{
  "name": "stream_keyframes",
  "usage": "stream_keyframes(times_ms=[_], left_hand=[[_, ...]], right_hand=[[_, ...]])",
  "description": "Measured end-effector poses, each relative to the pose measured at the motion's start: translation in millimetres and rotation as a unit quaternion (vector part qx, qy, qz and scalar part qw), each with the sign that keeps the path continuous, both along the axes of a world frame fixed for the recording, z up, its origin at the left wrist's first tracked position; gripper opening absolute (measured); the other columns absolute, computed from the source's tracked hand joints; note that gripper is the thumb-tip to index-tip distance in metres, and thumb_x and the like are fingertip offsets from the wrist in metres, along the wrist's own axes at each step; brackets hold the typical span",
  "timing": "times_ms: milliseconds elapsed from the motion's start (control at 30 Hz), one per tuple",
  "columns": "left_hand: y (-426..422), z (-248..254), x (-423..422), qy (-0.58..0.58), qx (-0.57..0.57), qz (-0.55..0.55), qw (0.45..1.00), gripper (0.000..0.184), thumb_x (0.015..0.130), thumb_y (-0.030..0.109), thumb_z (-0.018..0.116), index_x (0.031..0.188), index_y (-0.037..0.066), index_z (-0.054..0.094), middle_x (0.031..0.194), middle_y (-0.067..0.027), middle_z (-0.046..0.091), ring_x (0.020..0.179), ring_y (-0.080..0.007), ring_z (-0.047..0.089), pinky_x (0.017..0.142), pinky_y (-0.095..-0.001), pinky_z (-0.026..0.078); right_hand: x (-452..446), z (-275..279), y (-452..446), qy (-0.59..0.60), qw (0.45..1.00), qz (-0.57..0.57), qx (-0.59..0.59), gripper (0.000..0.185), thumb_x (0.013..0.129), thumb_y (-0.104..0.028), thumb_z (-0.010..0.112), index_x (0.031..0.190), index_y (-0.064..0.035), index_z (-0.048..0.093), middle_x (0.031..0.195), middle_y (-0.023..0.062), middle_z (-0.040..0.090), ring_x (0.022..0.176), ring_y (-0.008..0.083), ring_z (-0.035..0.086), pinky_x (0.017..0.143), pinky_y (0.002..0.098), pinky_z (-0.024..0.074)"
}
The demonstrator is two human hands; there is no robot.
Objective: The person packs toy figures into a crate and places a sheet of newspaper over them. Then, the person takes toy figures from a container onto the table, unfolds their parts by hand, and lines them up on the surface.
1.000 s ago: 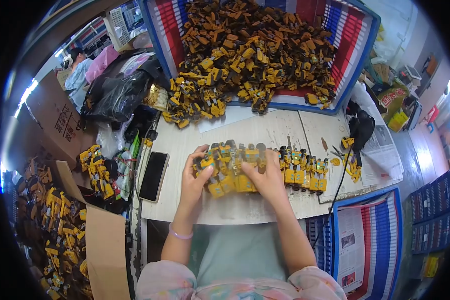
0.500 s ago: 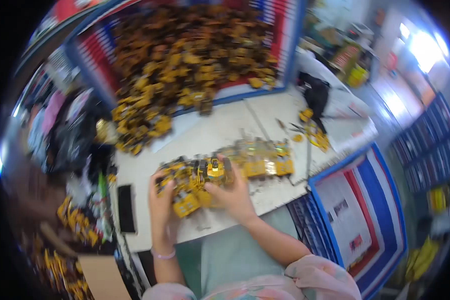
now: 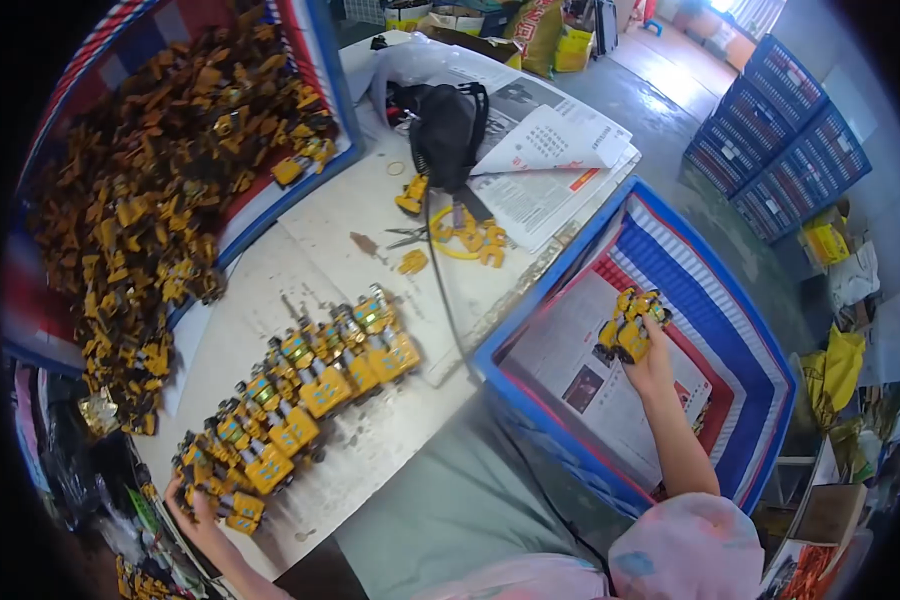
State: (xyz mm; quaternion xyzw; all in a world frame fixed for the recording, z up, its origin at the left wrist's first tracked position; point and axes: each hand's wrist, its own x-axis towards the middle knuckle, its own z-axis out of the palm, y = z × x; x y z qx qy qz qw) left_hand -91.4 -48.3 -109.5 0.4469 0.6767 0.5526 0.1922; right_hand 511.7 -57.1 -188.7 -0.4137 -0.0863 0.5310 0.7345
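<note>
Several yellow toy robots (image 3: 295, 428) stand in a slanting row on the white table, with black and grey parts showing. At the row's near left end, my left hand (image 3: 202, 525) has its fingers and thumb around the last toy. My right hand (image 3: 653, 362) is raised over the blue crate (image 3: 560, 455) on the right. It grips a yellow toy robot (image 3: 630, 325) with black parts; whether this is one toy or two pressed together I cannot tell. Sheets of printed paper (image 3: 545, 350) line the crate beneath it.
A striped bin (image 3: 345, 150) full of yellow toy parts (image 3: 170, 170) stands at the back left, its pile spilling onto the table. Pliers (image 3: 407, 238), loose yellow pieces, a black bag (image 3: 448, 135) and newspaper (image 3: 540, 195) lie farther back. A cable (image 3: 445, 290) crosses the table edge.
The view has swung right. My right hand has left the row and moved over the blue crate with a yellow toy robot. My left hand remains at the row's left end.
</note>
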Motion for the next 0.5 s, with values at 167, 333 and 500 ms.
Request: stream_keyframes(times_ms=[167,333,500], left_hand=[[-3,3,5,0.042,0.004,0.031,0.999,0.045,0.085,0.031,0.059,0.119,0.008,0.04,0.117,-0.0101,0.048,0.098,-0.0178,0.05,0.086,-0.0293,0.041],[-7,1,-13,0.047,-0.076,0.036,0.995,0.053,0.085,0.033,0.058,0.128,0.01,0.036,0.124,-0.0093,0.042,0.11,-0.0202,0.044,0.094,-0.0327,0.033],[-9,3,-14,0.024,-0.068,0.017,0.997,0.052,0.086,0.03,0.056,0.128,0.009,0.035,0.121,-0.0093,0.044,0.107,-0.0195,0.045,0.093,-0.0317,0.035]], right_hand=[[91,-137,63,0.072,0.995,-0.024,-0.064,0.031,0.089,-0.03,0.047,0.109,-0.0078,0.052,0.096,0.0109,0.059,0.084,0.0307,0.059,0.07,0.0473,0.0495],[113,-205,146,-0.004,0.993,-0.115,-0.039,0.024,0.085,-0.026,0.054,0.101,-0.0081,0.053,0.085,0.0064,0.057,0.073,0.0238,0.055,0.059,0.0381,0.0408],[134,-286,167,-0.13,0.962,-0.218,-0.102,0.029,0.077,-0.027,0.064,0.094,-0.0044,0.058,0.08,0.0077,0.061,0.068,0.0234,0.059,0.056,0.0357,0.0457]])
